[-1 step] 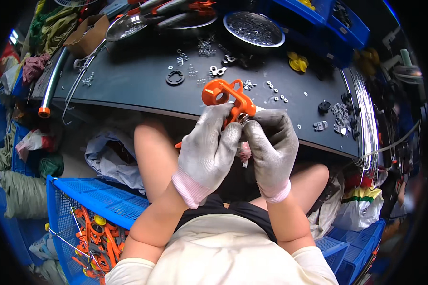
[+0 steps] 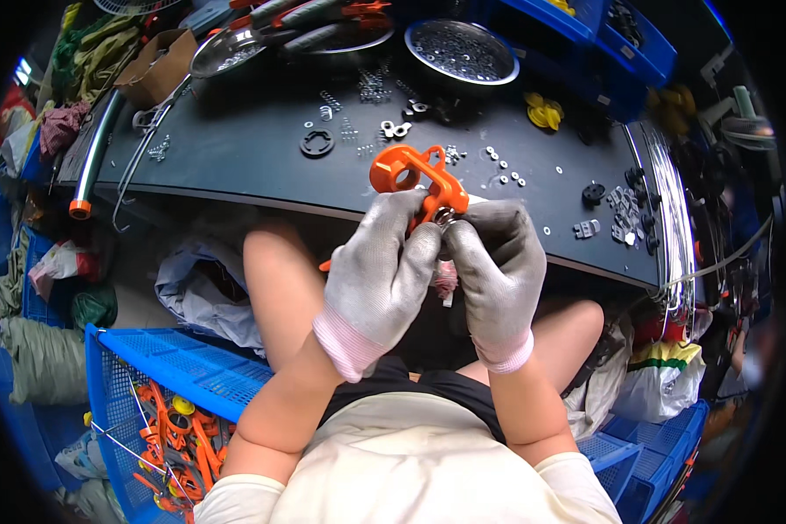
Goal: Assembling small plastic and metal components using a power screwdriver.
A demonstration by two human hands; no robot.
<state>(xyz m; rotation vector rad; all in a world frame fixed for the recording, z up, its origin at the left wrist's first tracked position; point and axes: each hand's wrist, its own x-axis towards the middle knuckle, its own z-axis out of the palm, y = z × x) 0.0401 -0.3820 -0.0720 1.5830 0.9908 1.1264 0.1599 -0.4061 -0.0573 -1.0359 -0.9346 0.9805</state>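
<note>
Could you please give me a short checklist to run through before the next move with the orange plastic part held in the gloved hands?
1. Orange part held firmly by both hands: ok. The left hand and the right hand both close around its lower end.
2. Gloves on both hands: ok, grey with pink cuffs.
3. Small metal ring seated on the part: cannot tell, the fingers hide most of it.
4. Spare washers within reach on the black table: ok, scattered just beyond the part.
5. Round metal tray of small parts at hand: ok, at the table's far edge.
6. Blue crate beside the left knee: ok, holding orange parts.
</note>
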